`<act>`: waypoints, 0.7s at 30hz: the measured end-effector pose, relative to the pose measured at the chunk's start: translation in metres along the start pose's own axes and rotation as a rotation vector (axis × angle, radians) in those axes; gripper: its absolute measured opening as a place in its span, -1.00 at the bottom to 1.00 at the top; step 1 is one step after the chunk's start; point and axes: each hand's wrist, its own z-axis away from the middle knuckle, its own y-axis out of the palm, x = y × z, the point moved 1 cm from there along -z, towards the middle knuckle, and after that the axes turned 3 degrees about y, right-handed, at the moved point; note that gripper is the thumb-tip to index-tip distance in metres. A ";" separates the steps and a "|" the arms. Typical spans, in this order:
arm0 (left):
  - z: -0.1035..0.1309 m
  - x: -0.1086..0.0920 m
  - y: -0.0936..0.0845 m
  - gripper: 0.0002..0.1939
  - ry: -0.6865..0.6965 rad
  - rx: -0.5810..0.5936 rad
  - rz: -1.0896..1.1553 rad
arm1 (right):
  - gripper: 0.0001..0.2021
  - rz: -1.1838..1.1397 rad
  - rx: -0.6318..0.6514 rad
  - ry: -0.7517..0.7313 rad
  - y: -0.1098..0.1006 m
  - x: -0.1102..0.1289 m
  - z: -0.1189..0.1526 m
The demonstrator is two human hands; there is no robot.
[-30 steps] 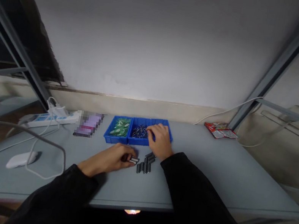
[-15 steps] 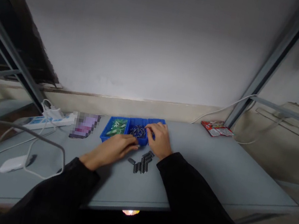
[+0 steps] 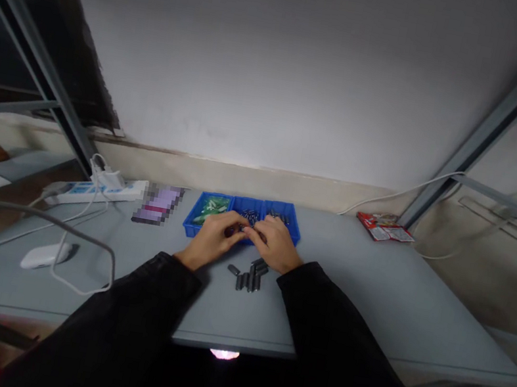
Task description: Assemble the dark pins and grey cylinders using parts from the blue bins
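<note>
My left hand and my right hand meet at the fingertips over the front of the blue three-part tray. Both are closed in a pinch around something too small to make out. The tray's left compartment has green and whitish pieces. Small metallic parts lie in the middle one, and more small parts show in the right one, partly behind my hand. Several dark grey cylinders lie on the table just below my hands.
A power strip with a plugged-in charger and a pixelated purple item are at the left. Nearer are a white case and a looping cable. Red packets lie at the back right of the table.
My hands have come together, the right one moving from over the tray to the left fingertips. The right compartment shows more. The camera view has shifted a little.
</note>
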 end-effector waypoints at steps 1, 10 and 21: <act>0.000 0.000 0.000 -0.86 -0.010 -0.005 0.005 | -0.62 -0.007 0.004 -0.006 0.001 -0.001 0.000; 0.000 -0.001 0.002 -0.87 -0.084 -0.022 0.110 | -0.70 0.002 -0.052 -0.045 0.001 -0.005 -0.001; 0.000 0.004 0.000 -0.89 -0.093 -0.020 0.134 | -0.75 -0.099 -0.133 -0.045 0.000 -0.008 -0.003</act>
